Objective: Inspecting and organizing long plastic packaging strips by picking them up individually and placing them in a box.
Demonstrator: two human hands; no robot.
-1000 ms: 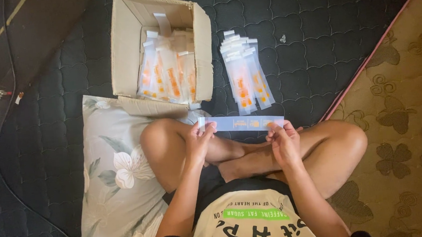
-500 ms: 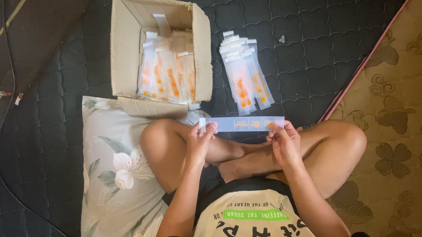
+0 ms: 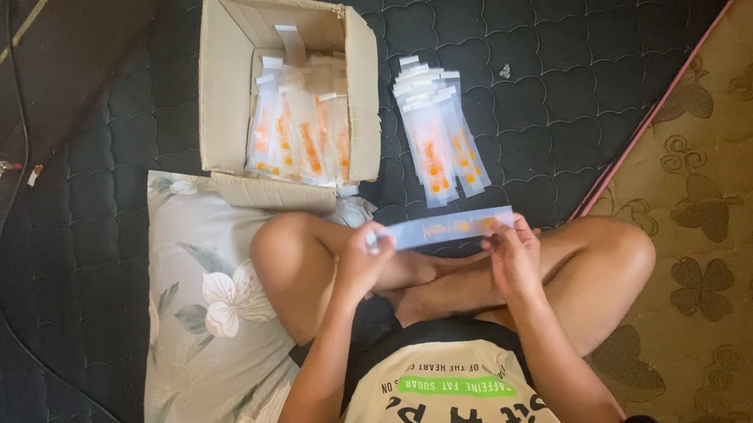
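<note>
A person sits cross-legged on a dark quilted mattress (image 3: 559, 40), partly on a pale floral pillow (image 3: 198, 312). The left hand (image 3: 364, 258) and the right hand (image 3: 512, 251) each pinch one end of a long, narrow clear plastic sachet with orange print (image 3: 444, 229), holding it level above the knees, fingers closed on its ends. Just beyond it lies a fanned stack of similar clear sachets with orange contents (image 3: 433, 137) on the mattress. Left of that stack stands an open brown cardboard box (image 3: 226, 81) with more such sachets upright inside. A tan patterned rug (image 3: 730, 213) borders the mattress on the right.
</note>
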